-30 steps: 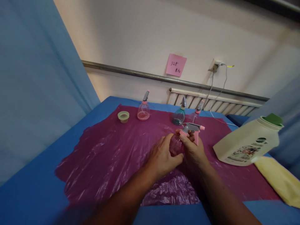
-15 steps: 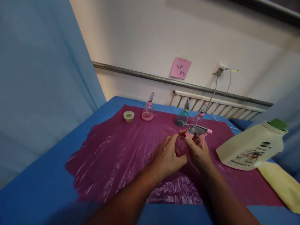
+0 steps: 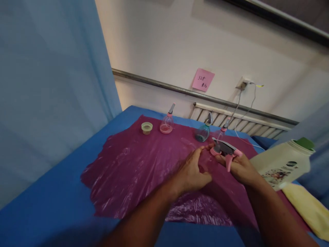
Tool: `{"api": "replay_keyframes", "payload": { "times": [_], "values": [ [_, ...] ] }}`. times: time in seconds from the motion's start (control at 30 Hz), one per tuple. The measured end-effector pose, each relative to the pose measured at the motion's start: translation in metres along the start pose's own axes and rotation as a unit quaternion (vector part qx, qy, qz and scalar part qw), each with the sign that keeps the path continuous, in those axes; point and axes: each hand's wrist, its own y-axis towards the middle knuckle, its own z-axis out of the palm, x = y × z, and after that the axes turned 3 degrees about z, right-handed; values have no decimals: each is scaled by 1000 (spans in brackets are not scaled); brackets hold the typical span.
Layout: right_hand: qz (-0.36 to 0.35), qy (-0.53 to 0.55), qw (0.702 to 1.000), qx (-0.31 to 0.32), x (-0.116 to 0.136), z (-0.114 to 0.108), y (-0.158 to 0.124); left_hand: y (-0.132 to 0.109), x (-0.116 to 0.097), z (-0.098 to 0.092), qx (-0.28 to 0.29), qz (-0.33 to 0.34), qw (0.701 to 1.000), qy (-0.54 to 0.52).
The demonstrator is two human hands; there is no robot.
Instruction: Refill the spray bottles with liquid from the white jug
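My left hand (image 3: 194,173) is wrapped round a clear spray bottle (image 3: 207,162) above the purple plastic sheet (image 3: 123,171). Just to its right, my right hand (image 3: 240,168) grips the grey and pink spray head (image 3: 224,149) at the bottle's top. Whether the head is still joined to the bottle I cannot tell. Behind my hands stand a teal spray bottle (image 3: 203,133) and another clear one with a pink collar (image 3: 221,133). Farther left are a clear spray bottle with pink liquid (image 3: 166,126) and a small pale green cup (image 3: 146,128).
A large cream jug (image 3: 285,164) with a green part at its mouth leans at the right, beside a yellow cloth (image 3: 305,209). Blue curtains (image 3: 51,85) hang at the sides. Behind the blue table (image 3: 59,185) are a rail (image 3: 164,84), a radiator and a cable.
My right hand has moved right and turned, with the spray head now lower and more tilted. The camera view has shifted slightly. My left hand stays at the bottle.
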Motion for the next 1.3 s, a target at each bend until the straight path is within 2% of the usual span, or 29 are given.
{"api": "replay_keyframes", "payload": {
  "times": [0.1,0.17,0.23,0.4,0.53,0.7,0.8,0.97,1.1,1.2,1.3],
  "values": [
    [-39,-53,997,-35,16,7,26,8,8,0,-118,-32,992,31],
    [-65,-90,990,-86,23,17,54,16,17,-2,-202,-48,978,27],
    [-78,-159,975,-134,24,30,88,23,27,-5,-252,-62,966,7],
    [-78,-223,951,-199,2,62,171,29,44,-7,-255,-82,963,-16],
    [-35,-261,928,-264,-26,81,206,27,44,-3,-250,-68,966,-18],
    [27,-300,899,-318,-51,91,216,26,41,0,-266,-53,962,-33],
    [42,-317,890,-326,-58,90,217,25,41,1,-268,-45,962,-36],
    [38,-328,888,-320,-57,87,215,25,41,2,-270,-40,961,-42],
    [-6,-320,890,-325,-51,88,199,24,37,0,-295,-39,953,-51],
    [-65,-307,906,-284,-51,96,186,21,29,-2,-322,-25,944,-62],
    [-105,-291,932,-191,-57,117,186,17,21,-2,-345,17,935,-78]
  ]
}}
